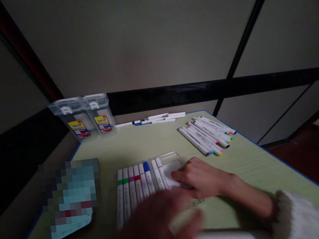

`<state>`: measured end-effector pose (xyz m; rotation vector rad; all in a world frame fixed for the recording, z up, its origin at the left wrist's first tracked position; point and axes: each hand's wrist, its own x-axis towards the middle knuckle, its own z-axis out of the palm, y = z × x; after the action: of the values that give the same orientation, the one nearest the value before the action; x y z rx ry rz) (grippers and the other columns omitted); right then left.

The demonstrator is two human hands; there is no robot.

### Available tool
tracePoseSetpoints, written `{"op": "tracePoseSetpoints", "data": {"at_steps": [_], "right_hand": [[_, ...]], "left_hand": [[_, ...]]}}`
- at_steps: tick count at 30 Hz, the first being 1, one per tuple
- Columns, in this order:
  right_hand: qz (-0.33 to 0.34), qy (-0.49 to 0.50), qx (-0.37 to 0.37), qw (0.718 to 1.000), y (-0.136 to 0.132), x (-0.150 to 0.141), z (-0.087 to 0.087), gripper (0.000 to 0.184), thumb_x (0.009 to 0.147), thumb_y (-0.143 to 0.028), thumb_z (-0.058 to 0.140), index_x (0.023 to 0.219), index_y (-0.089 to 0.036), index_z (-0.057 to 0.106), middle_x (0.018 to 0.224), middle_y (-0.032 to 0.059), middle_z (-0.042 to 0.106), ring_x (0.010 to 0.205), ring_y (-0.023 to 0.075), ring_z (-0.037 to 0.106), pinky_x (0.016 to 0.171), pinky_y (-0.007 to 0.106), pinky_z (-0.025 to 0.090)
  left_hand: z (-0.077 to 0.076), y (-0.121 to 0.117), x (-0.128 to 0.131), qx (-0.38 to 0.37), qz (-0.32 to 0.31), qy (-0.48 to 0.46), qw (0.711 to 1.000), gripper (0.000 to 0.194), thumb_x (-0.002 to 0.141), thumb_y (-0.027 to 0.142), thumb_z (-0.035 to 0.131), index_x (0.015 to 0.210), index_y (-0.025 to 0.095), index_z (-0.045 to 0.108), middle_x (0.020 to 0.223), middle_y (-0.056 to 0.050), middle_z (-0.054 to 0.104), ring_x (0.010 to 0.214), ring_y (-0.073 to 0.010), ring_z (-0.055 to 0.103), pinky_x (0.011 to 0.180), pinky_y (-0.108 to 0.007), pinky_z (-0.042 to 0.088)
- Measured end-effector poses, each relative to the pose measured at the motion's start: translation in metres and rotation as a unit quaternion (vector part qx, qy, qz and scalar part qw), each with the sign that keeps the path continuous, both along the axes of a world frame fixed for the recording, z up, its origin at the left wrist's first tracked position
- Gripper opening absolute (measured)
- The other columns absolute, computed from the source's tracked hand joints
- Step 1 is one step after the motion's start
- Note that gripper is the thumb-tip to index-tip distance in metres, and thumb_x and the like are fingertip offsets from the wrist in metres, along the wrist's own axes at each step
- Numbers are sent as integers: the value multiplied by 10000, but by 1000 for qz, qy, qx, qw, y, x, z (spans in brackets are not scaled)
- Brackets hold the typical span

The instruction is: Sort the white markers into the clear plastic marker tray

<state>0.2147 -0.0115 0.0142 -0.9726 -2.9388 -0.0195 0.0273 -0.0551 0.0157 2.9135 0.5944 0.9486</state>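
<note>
My left hand (160, 223), smeared by motion, reaches in from the bottom over the near end of a row of white markers (127, 192). A white marker (225, 238) stretches rightward from its fingers and looks held, close to the camera. My right hand (203, 176) has its fingers curled down at the right part of a clear plastic tray (166, 155). What sits under those fingers is hidden. The row lies side by side in the tray, some with green, purple, red or blue bands or caps.
Two lidded clear boxes (86, 120) with yellow labels stand at the back left. Loose markers (159, 118) lie along the back edge, and a pile of markers (207, 135) rests at right. A pixelated device (73, 202) is on the left. The table (270, 183) has a blue edge.
</note>
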Motion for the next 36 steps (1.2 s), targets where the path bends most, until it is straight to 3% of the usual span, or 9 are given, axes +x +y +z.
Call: {"op": "tracePoseSetpoints", "data": {"at_steps": [4,9,13,20,24,27,31,33,36], "right_hand": [[6,7,16,1000,1,1,-1,238,808,-364,419,709,-165,505,569,11,588,457,109,455,478,293,148],[13,17,18,1000,0,3,0,258,818,-379,411,719,-161,509,587,17,598,461,105,451,481,294,153],[13,26,9,1000,1,2,-1,249,824,-369,406,728,-163,508,591,15,593,467,101,445,483,295,157],[8,19,-2,1000,1,3,-2,237,824,-362,407,722,-169,497,608,11,591,473,96,429,480,294,149],[9,24,-10,1000,1,3,-2,246,824,-366,408,715,-166,501,618,12,585,478,92,415,484,291,150],[6,27,-15,1000,1,3,-1,269,827,-386,397,715,-165,501,610,10,571,476,91,403,486,288,150],[2,41,-39,998,1,3,1,228,811,-361,432,695,-169,478,615,-1,551,501,91,406,486,271,167],[-8,60,-61,996,1,3,1,179,804,-312,447,698,-169,467,595,-12,521,503,87,396,484,257,179],[-54,127,-105,985,1,1,0,126,815,-248,421,719,-170,447,546,-38,441,491,81,365,477,235,194]], "left_hand": [[-12,-24,31,80,-89,124,985,285,890,215,315,1129,242,468,1225,59,509,1102,-126,450,899,-250,395],[-26,-22,40,42,-38,84,995,268,895,164,288,963,168,547,960,3,656,931,-112,561,786,-206,447],[-23,-24,38,2,-50,110,993,159,871,179,383,881,167,542,770,18,645,736,-88,576,616,-164,452],[-27,-29,37,32,8,103,994,61,782,164,507,823,192,541,614,36,573,537,-120,517,426,-221,361],[-27,-27,34,-26,-10,116,993,94,756,169,552,849,180,563,630,24,589,522,-115,522,413,-212,354],[-24,-25,30,-151,-19,80,985,124,686,138,641,796,158,587,712,4,624,589,-108,559,497,-179,401],[-16,-20,29,-381,46,-50,922,136,610,108,693,705,139,601,716,-9,628,675,-129,580,619,-201,426],[-11,-15,30,-490,135,-143,849,97,617,109,663,647,144,578,671,5,598,667,-128,563,608,-215,422],[-4,-4,30,-622,156,-222,734,71,642,143,592,672,154,528,499,69,471,448,-72,445,428,-171,344]]}}
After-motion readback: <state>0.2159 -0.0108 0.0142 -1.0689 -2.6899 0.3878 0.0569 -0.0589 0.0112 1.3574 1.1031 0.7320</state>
